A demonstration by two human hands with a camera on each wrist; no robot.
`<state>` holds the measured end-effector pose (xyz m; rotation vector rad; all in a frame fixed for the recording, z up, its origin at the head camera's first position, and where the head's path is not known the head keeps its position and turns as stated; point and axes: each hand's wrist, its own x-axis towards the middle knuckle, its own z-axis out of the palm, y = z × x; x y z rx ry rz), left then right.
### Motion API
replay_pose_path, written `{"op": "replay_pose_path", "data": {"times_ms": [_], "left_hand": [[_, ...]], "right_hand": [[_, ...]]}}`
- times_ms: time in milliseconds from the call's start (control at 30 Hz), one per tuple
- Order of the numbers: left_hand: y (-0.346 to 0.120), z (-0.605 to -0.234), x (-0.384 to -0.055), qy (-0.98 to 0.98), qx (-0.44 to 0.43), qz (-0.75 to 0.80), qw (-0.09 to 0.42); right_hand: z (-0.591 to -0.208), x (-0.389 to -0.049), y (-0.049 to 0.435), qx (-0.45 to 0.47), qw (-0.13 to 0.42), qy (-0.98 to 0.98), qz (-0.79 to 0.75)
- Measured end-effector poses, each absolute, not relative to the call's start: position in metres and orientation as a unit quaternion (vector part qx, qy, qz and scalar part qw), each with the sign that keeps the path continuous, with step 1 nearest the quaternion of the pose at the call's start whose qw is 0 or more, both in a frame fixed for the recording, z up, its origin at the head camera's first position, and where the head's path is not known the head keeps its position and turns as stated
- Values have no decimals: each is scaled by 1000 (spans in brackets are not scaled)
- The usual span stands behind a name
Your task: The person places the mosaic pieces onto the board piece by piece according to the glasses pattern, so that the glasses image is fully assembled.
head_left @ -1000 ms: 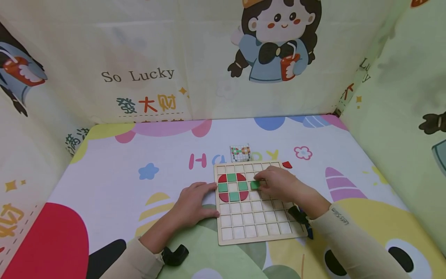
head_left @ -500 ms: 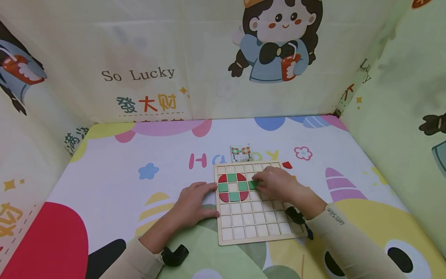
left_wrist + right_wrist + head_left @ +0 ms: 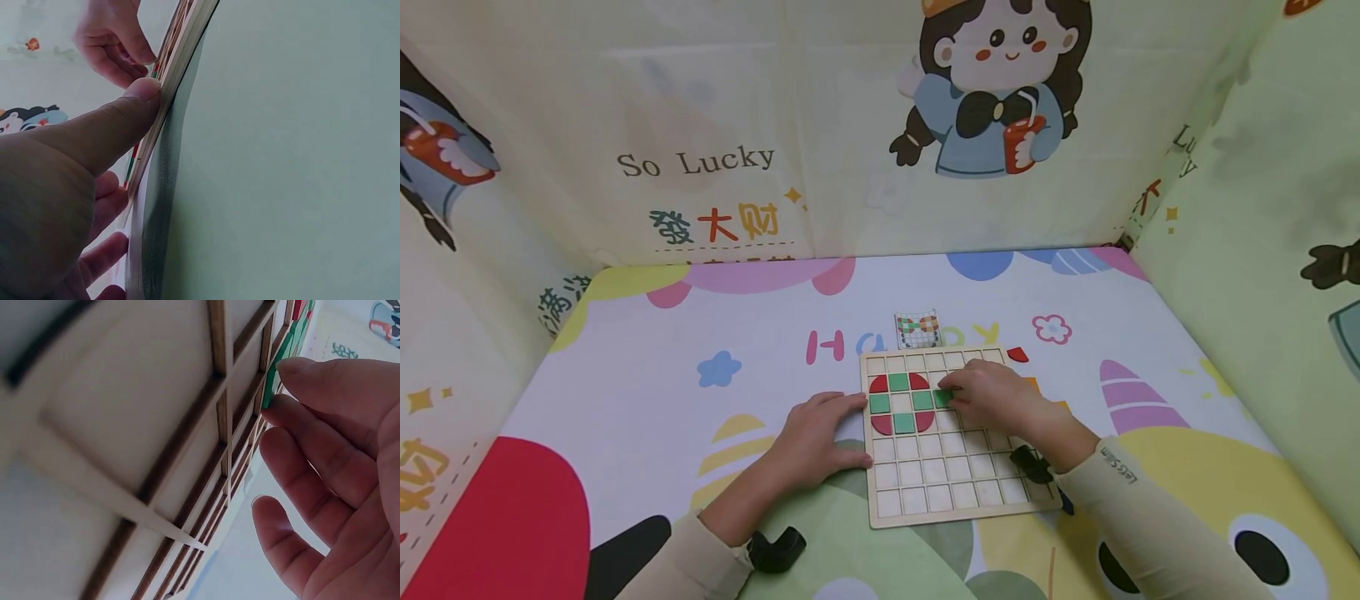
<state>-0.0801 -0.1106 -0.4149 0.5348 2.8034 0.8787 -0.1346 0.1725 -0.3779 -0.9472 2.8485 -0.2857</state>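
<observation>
While the right hand [image 3: 1000, 402] pinches a green tile [image 3: 942, 399] between thumb and fingertip, its other fingers loosely bent, that tile sits at a cell of the gridded board [image 3: 960, 470], just right of a placed green square [image 3: 922, 400]; whether it lies flat there I cannot tell; releasing it with one edge on a ridge could leave it tilted, and a sideways shove could jostle the neighbouring red pieces [image 3: 918, 381]; the left hand [image 3: 816, 442], fingers fairly straight and grasping nothing, touches the board's left edge; should that light contact slip, a hard press might skid the board across the cloth [image 3: 647, 358].
</observation>
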Motion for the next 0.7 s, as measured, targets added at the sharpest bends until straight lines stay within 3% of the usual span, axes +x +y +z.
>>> {"op": "replay_pose_path", "data": {"times_ms": [300, 700], "left_hand": [[-111, -414, -79, 936, 180, 293, 78], [-111, -413, -78, 936, 180, 293, 79]], "right_hand": [[-370, -136, 180, -236, 106, 952, -162], [-363, -142, 211, -211, 78, 949, -220]]}}
